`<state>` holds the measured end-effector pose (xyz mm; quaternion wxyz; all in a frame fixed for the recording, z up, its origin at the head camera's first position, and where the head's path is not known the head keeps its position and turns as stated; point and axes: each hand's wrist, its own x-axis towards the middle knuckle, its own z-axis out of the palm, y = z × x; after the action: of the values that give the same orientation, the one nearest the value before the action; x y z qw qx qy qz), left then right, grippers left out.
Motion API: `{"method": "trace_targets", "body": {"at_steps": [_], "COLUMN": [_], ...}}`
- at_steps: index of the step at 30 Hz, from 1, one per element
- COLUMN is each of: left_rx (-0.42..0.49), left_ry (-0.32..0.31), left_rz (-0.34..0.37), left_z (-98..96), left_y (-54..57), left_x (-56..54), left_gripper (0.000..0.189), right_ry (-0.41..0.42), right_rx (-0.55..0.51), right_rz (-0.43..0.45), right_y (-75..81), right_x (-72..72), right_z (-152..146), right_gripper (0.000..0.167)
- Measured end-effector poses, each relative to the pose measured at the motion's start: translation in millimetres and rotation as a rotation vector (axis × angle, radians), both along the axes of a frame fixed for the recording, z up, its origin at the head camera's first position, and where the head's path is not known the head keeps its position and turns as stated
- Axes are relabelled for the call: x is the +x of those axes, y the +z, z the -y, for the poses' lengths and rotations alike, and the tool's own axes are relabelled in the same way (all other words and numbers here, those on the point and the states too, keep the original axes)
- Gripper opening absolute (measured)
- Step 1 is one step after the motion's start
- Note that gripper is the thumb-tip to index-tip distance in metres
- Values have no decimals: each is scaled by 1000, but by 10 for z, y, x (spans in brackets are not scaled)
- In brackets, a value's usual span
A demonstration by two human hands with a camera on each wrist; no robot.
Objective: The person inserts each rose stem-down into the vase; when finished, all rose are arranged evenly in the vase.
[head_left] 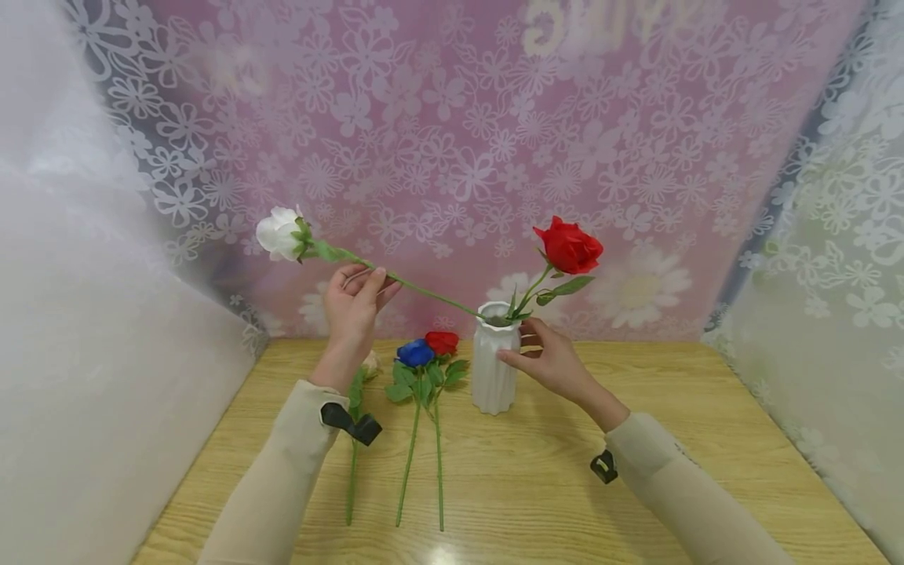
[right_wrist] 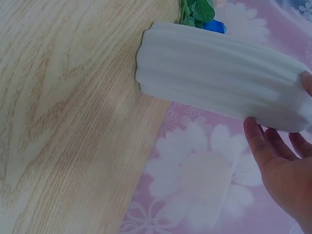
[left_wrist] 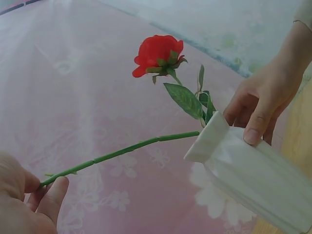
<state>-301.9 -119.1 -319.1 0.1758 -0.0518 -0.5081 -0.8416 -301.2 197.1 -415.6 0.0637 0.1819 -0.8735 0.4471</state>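
My left hand [head_left: 356, 302] pinches the green stem of a white rose [head_left: 281, 234] a little below its bloom. The stem slants down to the right, and its lower end meets the mouth of a ribbed white vase [head_left: 494, 369]. My right hand [head_left: 554, 361] holds the vase near its top, thumb on the front and fingers behind. A red rose [head_left: 569, 246] stands in the vase, leaning right. In the left wrist view, the white rose's stem [left_wrist: 126, 148] reaches the vase rim; its bloom is out of that view. The right wrist view shows fingertips [right_wrist: 251, 124] against the vase side.
On the wooden table [head_left: 537, 486], left of the vase, lie a blue rose [head_left: 415, 353] and another red rose [head_left: 442, 343], stems toward me. A pale cream rose [head_left: 370, 362] lies partly behind my left wrist. A flowered pink sheet [head_left: 438, 157] hangs behind the table.
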Motion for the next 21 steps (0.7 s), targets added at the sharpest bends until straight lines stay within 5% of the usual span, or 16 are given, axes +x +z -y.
{"method": "trace_targets", "body": {"at_steps": [21], "left_rx": [-141], "left_ry": [-50], "left_rz": [-72], "left_z": [-484], "left_y": [-46], "left_x": [-112], "left_gripper": [22], "right_ry": [9], "right_rx": [-6], "right_rz": [-2], "right_y": [14], "right_x": [12], "right_z": [9], "right_gripper": [62]}}
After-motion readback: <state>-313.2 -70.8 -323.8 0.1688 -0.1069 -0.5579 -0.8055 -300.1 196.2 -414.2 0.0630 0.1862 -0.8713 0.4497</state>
